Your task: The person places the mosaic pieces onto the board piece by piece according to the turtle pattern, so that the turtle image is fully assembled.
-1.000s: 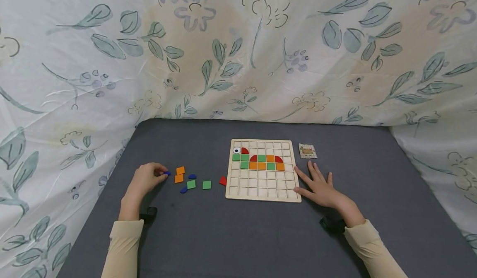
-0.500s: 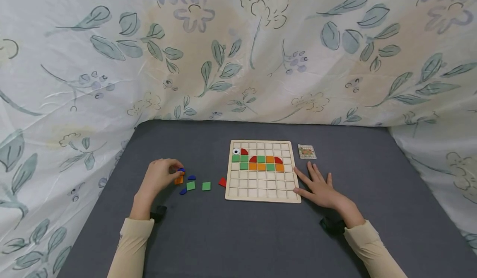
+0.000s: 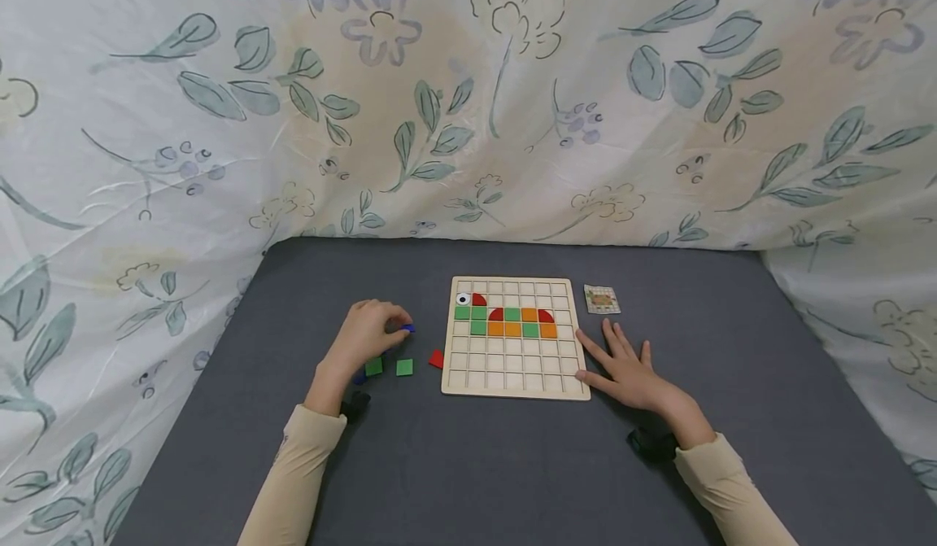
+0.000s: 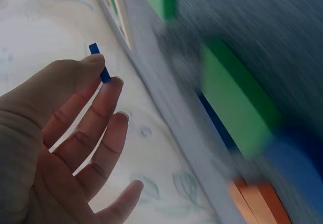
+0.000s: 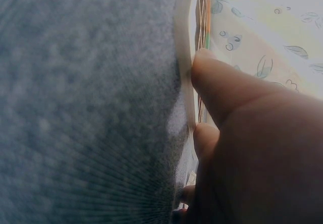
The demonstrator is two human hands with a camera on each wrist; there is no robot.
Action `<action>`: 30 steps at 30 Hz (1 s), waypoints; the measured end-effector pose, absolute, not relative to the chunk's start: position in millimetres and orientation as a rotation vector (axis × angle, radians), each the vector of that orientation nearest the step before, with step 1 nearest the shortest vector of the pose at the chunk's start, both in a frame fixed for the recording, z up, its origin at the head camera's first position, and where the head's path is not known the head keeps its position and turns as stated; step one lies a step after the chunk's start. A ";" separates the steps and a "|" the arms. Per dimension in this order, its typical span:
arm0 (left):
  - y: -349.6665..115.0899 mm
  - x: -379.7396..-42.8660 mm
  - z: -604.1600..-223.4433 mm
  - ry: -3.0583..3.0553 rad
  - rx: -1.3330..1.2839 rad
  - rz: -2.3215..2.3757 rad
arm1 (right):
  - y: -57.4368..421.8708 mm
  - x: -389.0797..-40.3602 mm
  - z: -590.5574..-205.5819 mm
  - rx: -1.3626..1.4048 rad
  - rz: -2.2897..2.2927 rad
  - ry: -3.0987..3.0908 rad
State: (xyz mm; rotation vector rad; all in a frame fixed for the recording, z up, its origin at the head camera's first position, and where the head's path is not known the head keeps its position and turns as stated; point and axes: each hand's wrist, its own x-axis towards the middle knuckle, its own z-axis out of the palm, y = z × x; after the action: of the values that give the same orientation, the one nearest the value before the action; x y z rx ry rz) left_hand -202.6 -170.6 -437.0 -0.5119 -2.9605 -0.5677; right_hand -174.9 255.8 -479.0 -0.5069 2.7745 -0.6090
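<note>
Between thumb and fingertips, my left hand (image 3: 368, 332) pinches a small blue tile (image 4: 99, 62), held above the table left of the board. My right hand (image 3: 625, 369) lies with fingers spread, thumb and index finger touching the right edge of the wooden grid board (image 3: 516, 367). Green, orange and red tiles and a round eye tile (image 3: 463, 299) fill some of its upper squares. Under and beside my left hand lie green tiles (image 3: 405, 367), a blue tile (image 4: 298, 158) and orange tiles (image 4: 260, 201), the orange ones hidden in the head view.
A red tile (image 3: 436, 359) lies against the board's left edge. A small picture card (image 3: 602, 299) sits by its upper right corner. Behind the dark grey table (image 3: 476, 465) hangs a flower-patterned cloth (image 3: 454, 107).
My left hand has moved right with the blue tile, passing over the loose tiles toward the board. My right hand stays at the board's edge.
</note>
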 end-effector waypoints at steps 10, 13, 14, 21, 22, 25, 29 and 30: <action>-125.2 -216.2 -439.5 -2.973 -0.629 -0.583 | 257.0 -175.1 -480.4 -0.493 -0.605 2.763; -111.3 -220.4 -439.4 -2.974 -0.685 -0.588 | 256.9 -175.3 -480.4 -0.492 -0.601 2.767; -106.8 -221.9 -439.2 -2.971 -0.710 -0.593 | 256.9 -175.4 -480.5 -0.490 -0.602 2.768; -77.5 -230.9 -437.3 -2.983 -0.815 -0.656 | 256.7 -175.5 -481.3 -0.493 -0.608 2.766; -73.4 -232.6 -437.9 -2.988 -0.831 -0.646 | 256.7 -175.5 -481.5 -0.493 -0.609 2.764; -61.3 -237.7 -439.7 -2.986 -0.887 -0.653 | 256.5 -175.3 -481.3 -0.493 -0.608 2.763; -45.0 -243.3 -442.0 -2.950 -0.977 -0.690 | 256.3 -175.2 -480.6 -0.492 -0.606 2.767; -40.7 -244.6 -442.9 -2.944 -0.998 -0.687 | 256.2 -175.2 -480.3 -0.491 -0.605 2.768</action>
State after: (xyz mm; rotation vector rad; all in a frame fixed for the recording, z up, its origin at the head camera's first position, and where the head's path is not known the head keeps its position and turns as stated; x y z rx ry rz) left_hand -244.6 -40.7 -442.9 -0.9984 -2.9440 -0.6871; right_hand -175.2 256.2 -480.3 -0.4909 2.7680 -0.6049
